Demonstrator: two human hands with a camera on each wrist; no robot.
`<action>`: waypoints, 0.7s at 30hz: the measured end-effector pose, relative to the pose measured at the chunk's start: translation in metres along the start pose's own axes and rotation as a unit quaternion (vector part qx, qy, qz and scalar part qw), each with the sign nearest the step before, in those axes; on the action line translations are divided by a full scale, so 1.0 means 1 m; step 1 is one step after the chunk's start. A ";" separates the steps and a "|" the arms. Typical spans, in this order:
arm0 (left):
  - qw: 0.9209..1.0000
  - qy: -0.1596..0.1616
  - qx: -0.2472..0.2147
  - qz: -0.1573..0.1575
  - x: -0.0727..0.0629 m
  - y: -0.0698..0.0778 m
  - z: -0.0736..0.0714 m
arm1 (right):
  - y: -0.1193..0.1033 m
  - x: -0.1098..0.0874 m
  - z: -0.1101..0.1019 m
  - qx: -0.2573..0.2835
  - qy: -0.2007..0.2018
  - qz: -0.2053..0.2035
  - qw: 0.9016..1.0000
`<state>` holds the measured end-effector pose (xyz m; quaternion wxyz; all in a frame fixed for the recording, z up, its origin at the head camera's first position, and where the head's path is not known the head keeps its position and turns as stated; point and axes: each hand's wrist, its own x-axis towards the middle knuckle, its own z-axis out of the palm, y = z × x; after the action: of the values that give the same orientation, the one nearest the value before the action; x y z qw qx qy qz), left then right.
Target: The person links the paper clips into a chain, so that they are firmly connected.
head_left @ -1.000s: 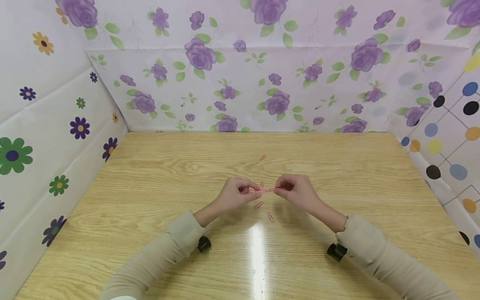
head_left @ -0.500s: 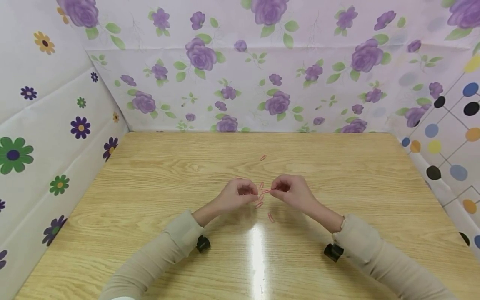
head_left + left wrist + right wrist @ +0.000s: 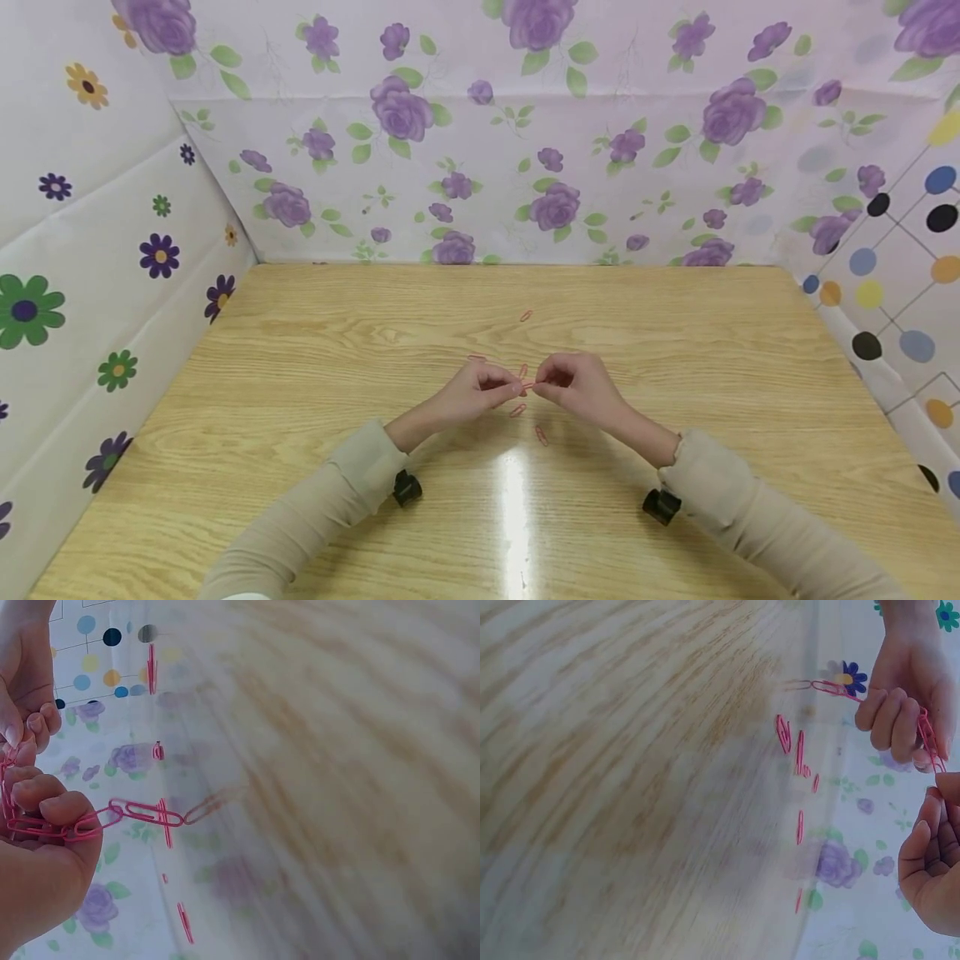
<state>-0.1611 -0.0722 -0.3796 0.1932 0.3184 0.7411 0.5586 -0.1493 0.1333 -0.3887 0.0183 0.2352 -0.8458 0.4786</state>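
Starting nearest you, the bench [image 3: 600, 533] has a shiny finish, so the loose clip [image 3: 542, 435] closest to you would prob. skid if nudged; second clip [image 3: 517, 410] just beyond it, same story. Farther in, both hands are just above the bench: your L hand [image 3: 461, 396] has fingers curled around the pink paper-clip chain [image 3: 154, 814], which drapes over them & hangs down, tail end touching the bench beyond that hand. Your R hand [image 3: 588, 387] pinches a small pink clip [image 3: 528, 385] b/w thumb & fingertips, right by the L fingertips; can't tell if it's hooked into the chain. Expect next to no wt.: each clip looks thin, springy & fairly stiff, but the chain should flop at every joint, so hold close to the link you're on, thumb + index on its flat sides; pry hard & the wire may bend. Past that, a third clip [image 3: 523, 371] lies just behind the fingertips, & the far clip [image 3: 527, 316] sits well apart.
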 end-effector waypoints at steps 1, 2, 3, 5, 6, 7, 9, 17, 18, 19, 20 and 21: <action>1.000 0.003 0.006 0.004 0.000 0.000 0.000 | 0.000 0.000 0.000 0.004 -0.001 0.004 1.000; 1.000 0.006 0.010 0.009 -0.001 0.000 0.000 | 0.000 0.001 0.001 0.006 -0.003 0.009 1.000; 1.000 0.009 0.014 0.013 -0.001 0.001 0.000 | 0.000 0.001 0.001 0.010 -0.006 0.013 1.000; 1.000 0.011 0.016 0.023 -0.002 0.000 0.000 | 0.000 0.002 0.001 0.016 -0.013 0.026 0.999; 0.999 0.011 0.017 0.027 -0.002 0.000 0.000 | 0.001 0.003 0.000 0.020 -0.017 0.033 0.999; 0.999 0.013 0.018 0.030 -0.002 -0.001 0.000 | 0.002 0.004 0.000 0.025 -0.020 0.041 0.999; 0.999 0.014 0.019 0.032 -0.002 -0.001 -0.001 | 0.004 0.006 -0.002 0.035 -0.025 0.056 0.997; 1.000 0.024 0.008 0.005 -0.006 0.001 -0.008 | 0.029 0.029 -0.014 -0.037 -0.034 0.057 0.997; 1.000 0.023 0.002 0.001 -0.007 0.000 -0.009 | 0.032 0.034 -0.016 -0.051 -0.042 0.055 0.996; 1.000 0.024 -0.004 -0.004 -0.007 0.000 -0.010 | 0.035 0.040 -0.018 -0.066 -0.051 0.055 0.995; 1.000 0.023 -0.012 -0.009 -0.008 -0.001 -0.010 | 0.038 0.046 -0.019 -0.080 -0.061 0.054 0.993; 0.999 0.022 -0.020 -0.013 -0.008 -0.002 -0.011 | 0.041 0.051 -0.021 -0.091 -0.071 0.055 0.992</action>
<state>-0.1627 -0.0857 -0.3783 0.1901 0.2926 0.7381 0.5775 -0.2160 0.1484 -0.3973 -0.0472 0.2190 -0.8965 0.3822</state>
